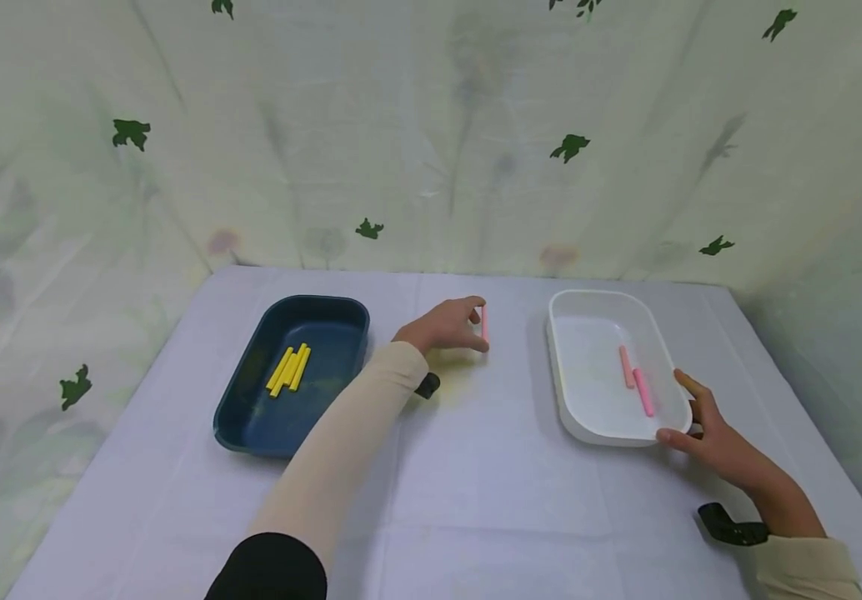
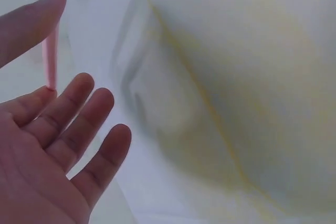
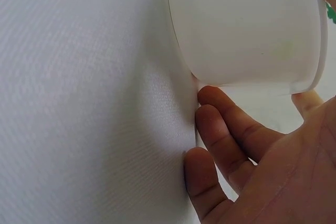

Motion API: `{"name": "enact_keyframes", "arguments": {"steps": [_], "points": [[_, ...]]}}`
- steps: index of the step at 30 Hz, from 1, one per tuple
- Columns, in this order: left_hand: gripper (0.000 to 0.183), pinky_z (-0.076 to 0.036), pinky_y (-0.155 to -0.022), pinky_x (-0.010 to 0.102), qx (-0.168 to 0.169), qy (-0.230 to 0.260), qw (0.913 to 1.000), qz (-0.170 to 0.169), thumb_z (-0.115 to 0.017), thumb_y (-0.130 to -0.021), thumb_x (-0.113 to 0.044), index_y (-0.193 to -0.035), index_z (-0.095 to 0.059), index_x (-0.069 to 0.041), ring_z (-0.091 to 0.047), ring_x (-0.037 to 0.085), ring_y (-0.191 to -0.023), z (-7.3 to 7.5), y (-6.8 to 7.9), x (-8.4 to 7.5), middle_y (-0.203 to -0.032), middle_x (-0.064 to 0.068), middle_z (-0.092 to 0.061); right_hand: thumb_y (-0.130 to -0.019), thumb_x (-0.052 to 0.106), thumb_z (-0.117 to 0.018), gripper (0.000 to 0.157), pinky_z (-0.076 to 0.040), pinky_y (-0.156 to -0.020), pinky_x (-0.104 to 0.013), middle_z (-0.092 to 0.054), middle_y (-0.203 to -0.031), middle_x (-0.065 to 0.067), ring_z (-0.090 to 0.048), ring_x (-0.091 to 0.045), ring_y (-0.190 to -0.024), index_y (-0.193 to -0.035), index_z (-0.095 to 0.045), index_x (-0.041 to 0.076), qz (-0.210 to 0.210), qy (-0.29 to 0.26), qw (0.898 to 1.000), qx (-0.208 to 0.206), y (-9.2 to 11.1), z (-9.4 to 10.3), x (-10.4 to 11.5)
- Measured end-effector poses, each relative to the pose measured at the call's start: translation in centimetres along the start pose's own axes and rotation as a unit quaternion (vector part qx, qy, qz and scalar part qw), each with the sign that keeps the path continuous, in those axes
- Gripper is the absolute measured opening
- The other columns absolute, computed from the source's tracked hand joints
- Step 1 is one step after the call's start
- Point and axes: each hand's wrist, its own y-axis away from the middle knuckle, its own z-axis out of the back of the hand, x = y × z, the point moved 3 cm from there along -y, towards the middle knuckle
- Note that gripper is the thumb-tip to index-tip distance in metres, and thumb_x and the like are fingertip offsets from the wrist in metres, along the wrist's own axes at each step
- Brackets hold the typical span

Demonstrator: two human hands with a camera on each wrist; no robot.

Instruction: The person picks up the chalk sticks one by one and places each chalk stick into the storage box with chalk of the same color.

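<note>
My left hand (image 1: 442, 326) is over the middle of the table, pinching a pale pink chalk stick (image 1: 484, 323) by its two ends between thumb and forefinger. In the left wrist view the chalk stands upright between those fingertips, and the other fingers (image 2: 86, 111) are spread loosely. At the right, my right hand (image 1: 719, 442) holds the near right corner of a white tray (image 1: 588, 321), thumb on the near edge and forefinger along the right rim. Two pink chalk sticks (image 1: 643, 392) lie inside that tray. The right wrist view shows fingertips (image 3: 212, 95) against the tray's lower wall.
A dark blue tray (image 1: 333, 329) stands on the left with three yellow chalk sticks (image 1: 290, 370) in it, beside my left forearm. White cloth (image 1: 498, 483) covers the table. Behind it hangs a pale curtain (image 1: 416, 125) with green leaf shapes.
</note>
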Motion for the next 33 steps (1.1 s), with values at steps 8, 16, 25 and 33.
{"name": "enact_keyframes", "arguments": {"steps": [8,16,25,33], "points": [[0.084,-0.043,-0.109,0.040,0.033,-0.010,0.9994,0.006,-0.075,-0.084,-0.031,-0.154,-0.033,-0.011,-0.055,0.024,-0.129,-1.3,-0.5,-1.9,-0.141,0.010,-0.058,-0.095,0.025,-0.065,0.104,-0.052,-0.079,-0.048,-0.023,-0.143,-0.043,-0.041,-0.051,-0.118,-0.156,0.018,0.012,-0.008,0.002,1.000,-0.003,0.1,0.0,-0.2],[0.079,-0.044,-0.108,0.038,0.041,-0.039,0.9984,-0.009,-0.074,-0.085,-0.031,-0.151,-0.036,-0.010,-0.056,0.023,-0.127,-1.7,-0.4,-3.3,-0.139,0.010,-0.059,-0.095,0.025,-0.065,0.104,-0.051,-0.080,-0.052,-0.023,-0.142,-0.042,-0.041,-0.050,-0.118,-0.156,0.018,0.011,-0.005,-0.002,1.000,-0.005,-0.1,-0.2,0.0],[0.079,-0.045,-0.106,0.035,0.039,-0.060,0.9971,-0.026,-0.075,-0.086,-0.031,-0.151,-0.035,-0.011,-0.057,0.020,-0.125,-2.5,-0.8,-4.9,-0.137,0.007,-0.061,-0.095,0.021,-0.065,0.103,-0.052,-0.080,-0.052,-0.023,-0.142,-0.042,-0.041,-0.051,-0.117,-0.155,0.018,0.008,0.004,-0.002,1.000,-0.003,-0.1,-0.4,-0.1],[0.081,-0.046,-0.105,0.032,0.037,-0.028,0.9986,-0.027,-0.076,-0.086,-0.030,-0.153,-0.034,-0.013,-0.057,0.020,-0.125,-4.0,-1.5,-5.7,-0.137,0.007,-0.061,-0.096,0.020,-0.063,0.103,-0.050,-0.083,-0.059,-0.017,-0.145,-0.045,-0.038,-0.054,-0.121,-0.155,0.021,0.009,-0.003,-0.002,1.000,0.001,-0.2,-0.5,-0.4]]}}
